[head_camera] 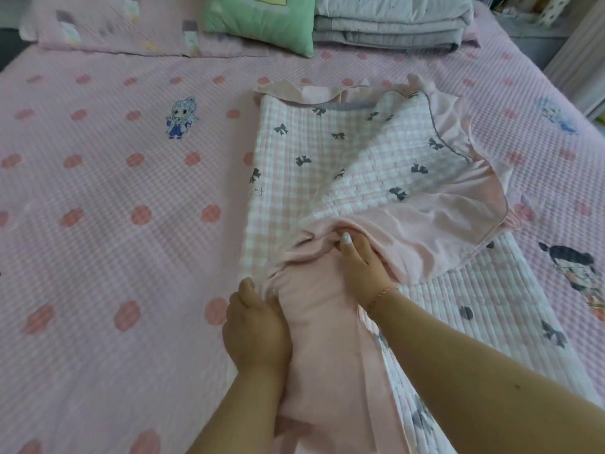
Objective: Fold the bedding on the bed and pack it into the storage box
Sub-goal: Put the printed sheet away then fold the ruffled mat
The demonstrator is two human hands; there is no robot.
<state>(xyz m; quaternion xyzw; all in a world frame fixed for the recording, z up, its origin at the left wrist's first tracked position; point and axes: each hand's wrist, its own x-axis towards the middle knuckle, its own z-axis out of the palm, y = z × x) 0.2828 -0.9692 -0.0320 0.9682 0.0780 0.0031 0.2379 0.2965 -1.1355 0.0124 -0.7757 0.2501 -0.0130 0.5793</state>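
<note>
A pink-and-white checked quilted cover with grey bows lies partly folded in the middle of the bed. Its plain pink fabric skirt is bunched toward me. My left hand grips the bunched pink fabric from the left side. My right hand pinches the same fabric a little farther away, fingers closed into the folds. No storage box is in view.
The bed wears a pink dotted waffle spread with cartoon figures. At the head lie a pink pillow, a green cushion and a stack of folded grey quilts. White furniture stands at the right edge.
</note>
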